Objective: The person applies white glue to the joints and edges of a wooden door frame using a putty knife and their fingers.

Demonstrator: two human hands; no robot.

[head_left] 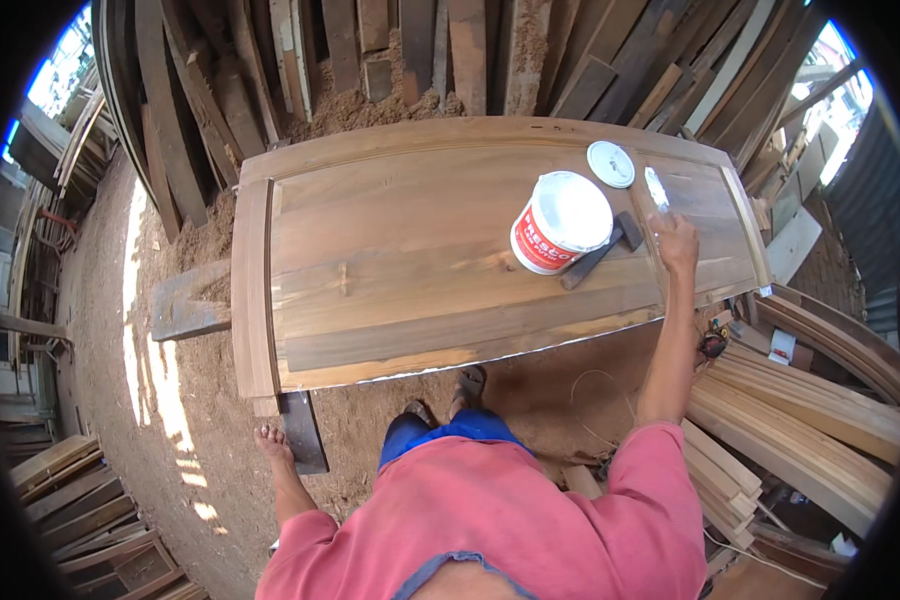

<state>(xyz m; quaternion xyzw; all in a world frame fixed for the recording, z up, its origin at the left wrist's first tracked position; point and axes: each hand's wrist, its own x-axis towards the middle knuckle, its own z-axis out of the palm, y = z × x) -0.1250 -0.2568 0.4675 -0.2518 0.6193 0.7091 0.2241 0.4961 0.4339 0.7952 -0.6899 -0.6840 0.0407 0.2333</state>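
The fingers of the right hand [677, 243] are closed on a putty knife [656, 189], pressed to the door [390, 250] beside the tub [560, 222]. It is judged light, stiff, best gripped by its handle.

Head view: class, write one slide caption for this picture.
Right hand spreads white paste with a flat scraper on a brown wooden door panel, beside an open white round tub.

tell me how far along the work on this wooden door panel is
Done: the white tub is open, its lid lying beside it. In hand: the right hand works a white-smeared blade along the door panel near its right end. Left: most of the panel looks bare.
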